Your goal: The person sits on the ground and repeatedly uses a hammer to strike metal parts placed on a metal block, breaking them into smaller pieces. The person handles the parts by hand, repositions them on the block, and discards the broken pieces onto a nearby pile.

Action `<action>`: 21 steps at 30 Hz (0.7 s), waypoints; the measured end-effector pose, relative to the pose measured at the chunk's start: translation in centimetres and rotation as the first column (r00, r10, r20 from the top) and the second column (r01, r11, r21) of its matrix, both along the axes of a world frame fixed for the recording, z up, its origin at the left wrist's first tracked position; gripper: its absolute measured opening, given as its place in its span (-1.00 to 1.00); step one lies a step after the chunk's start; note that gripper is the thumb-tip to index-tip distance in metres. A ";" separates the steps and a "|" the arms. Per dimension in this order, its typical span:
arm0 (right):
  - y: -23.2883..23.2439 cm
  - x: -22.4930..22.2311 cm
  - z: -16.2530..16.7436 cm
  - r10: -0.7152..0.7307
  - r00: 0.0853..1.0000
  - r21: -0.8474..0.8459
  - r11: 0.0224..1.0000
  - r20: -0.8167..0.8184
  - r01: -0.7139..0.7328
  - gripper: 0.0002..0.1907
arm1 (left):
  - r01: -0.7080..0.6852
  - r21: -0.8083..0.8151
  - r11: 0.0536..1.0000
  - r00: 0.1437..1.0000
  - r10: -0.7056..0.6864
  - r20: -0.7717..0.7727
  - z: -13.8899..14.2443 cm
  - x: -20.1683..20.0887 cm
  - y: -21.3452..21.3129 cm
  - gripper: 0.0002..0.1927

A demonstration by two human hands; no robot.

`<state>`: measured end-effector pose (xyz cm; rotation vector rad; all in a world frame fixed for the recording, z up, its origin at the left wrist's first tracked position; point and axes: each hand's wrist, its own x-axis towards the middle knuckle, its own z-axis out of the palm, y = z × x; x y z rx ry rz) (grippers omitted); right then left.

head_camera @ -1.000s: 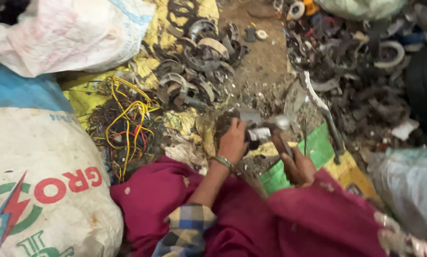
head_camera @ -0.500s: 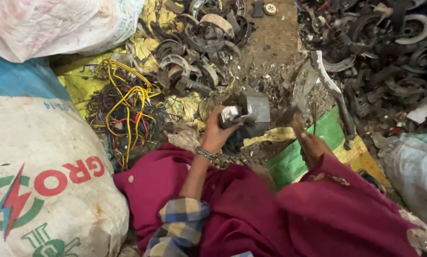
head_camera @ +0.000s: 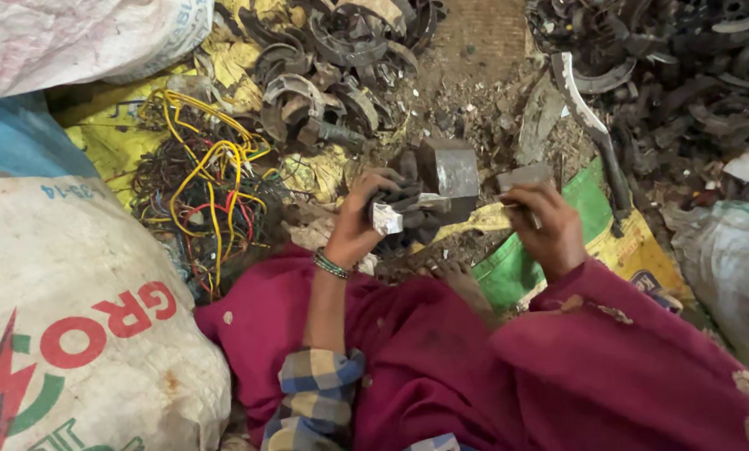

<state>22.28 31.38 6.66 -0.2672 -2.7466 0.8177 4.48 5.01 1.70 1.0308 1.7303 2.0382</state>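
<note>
at the far left a big white sack (head_camera: 74,334) with red and green print fills the corner, with a blue sack (head_camera: 15,142) above it. next to them a tangle of wires (head_camera: 203,188), mostly yellow with some red, lies on a yellow sheet (head_camera: 111,138) on the ground. above and right of the wires sits a heap of curved metal scrap (head_camera: 324,75).

the left hand (head_camera: 364,219), a bangle (head_camera: 331,266) on its wrist, is closed around a dark metal part (head_camera: 408,209) just above the person's lap; its bright cut end points down and left, and its long axis runs roughly up-right toward a grey metal block (head_camera: 451,171) that it touches. the right hand (head_camera: 550,230) is clenched around a grey tool head (head_camera: 525,177) that lies crosswise just right of the block; whether it touches the block is unclear. maroon cloth (head_camera: 475,367) covers the lap. a green sheet (head_camera: 516,267) lies under the right hand, more dark scrap (head_camera: 667,75) beyond it.
</note>
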 end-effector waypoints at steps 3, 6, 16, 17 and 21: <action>-3.6 -1.5 2.6 0.175 0.975 0.089 0.983 -0.136 -0.164 -0.59 | 0.065 0.000 0.998 0.998 -0.065 -0.009 0.3 0.4 0.3 -0.54; -5.3 -3.0 3.7 0.285 0.955 0.161 0.949 -0.078 -0.270 -0.58 | 0.123 -0.015 0.992 0.991 -0.124 -0.048 0.4 0.7 0.8 -0.53; -4.4 0.5 -1.6 0.106 0.993 -0.066 0.992 0.054 -0.103 -0.80 | -0.389 -0.471 0.792 0.920 0.306 -0.245 0.3 -1.3 -3.0 -0.45; -3.9 1.1 -2.6 0.134 0.987 -0.071 0.989 0.083 -0.129 -0.80 | -0.494 -0.502 0.710 0.869 0.390 -0.303 0.3 -1.5 -3.3 -0.43; -2.5 2.5 -7.8 0.236 0.941 -0.023 0.971 0.241 -0.238 -0.75 | -0.608 -0.486 0.628 0.781 0.584 -0.223 -0.1 -1.6 -2.7 -0.46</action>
